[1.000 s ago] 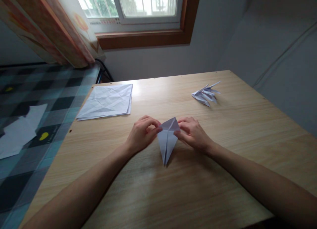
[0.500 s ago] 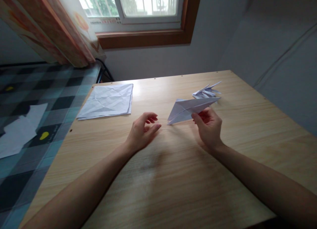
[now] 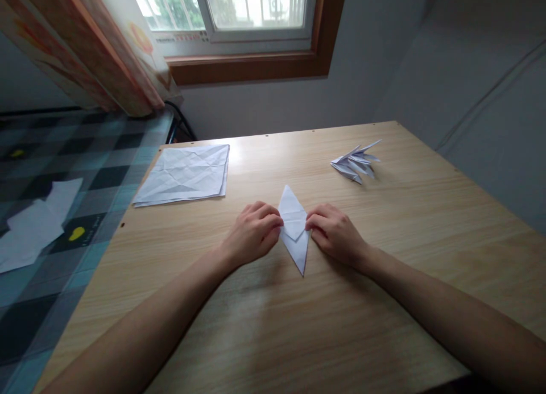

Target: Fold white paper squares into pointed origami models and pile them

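A white folded paper, shaped like a long diamond with a pointed flap lying over its middle, is on the table between my hands. One tip points away from me and the other toward me. My left hand pinches its left corner, with thumb and fingers together. At the right corner, my right hand is closed on the paper in the same way. Beyond my right hand lies a spiky bundle of folded paper pieces.
Creased white sheets lie stacked at the table's far left corner. More white paper rests on a checked cloth to the left. A window and a curtain are behind.
The folded paper, held up in my right hand before, now lies turned on the table at the centre. My left hand, open and empty earlier, has closed on its left corner.
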The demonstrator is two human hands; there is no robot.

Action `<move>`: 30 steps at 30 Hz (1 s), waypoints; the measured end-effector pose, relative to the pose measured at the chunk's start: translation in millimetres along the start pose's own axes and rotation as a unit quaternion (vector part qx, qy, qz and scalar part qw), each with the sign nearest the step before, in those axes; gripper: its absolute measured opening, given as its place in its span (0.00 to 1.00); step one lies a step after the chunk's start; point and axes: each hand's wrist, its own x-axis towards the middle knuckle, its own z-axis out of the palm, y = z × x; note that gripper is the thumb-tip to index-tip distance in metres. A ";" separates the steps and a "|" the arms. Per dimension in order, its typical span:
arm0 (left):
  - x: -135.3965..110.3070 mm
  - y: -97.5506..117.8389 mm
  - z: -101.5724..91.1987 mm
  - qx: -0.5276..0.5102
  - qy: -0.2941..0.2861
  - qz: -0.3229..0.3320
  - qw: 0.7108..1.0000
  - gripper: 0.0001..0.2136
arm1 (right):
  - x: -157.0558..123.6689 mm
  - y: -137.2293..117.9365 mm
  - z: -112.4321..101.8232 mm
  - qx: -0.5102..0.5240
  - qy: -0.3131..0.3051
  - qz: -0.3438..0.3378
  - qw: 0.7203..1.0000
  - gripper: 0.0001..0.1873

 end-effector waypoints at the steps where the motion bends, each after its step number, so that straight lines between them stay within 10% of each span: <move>1: 0.2 0.3 0.0 0.008 -0.011 0.002 1.000 0.08 | 0.1 -0.1 -0.4 0.009 -0.002 0.003 1.000 0.11; 19: 0.3 -6.1 3.5 0.065 0.029 -0.110 0.991 0.19 | 3.8 2.7 1.7 -0.011 0.039 0.108 0.993 0.09; 30: -0.4 -1.1 2.3 0.036 0.042 -0.017 0.998 0.06 | 3.6 1.3 1.4 0.003 0.042 0.088 0.995 0.09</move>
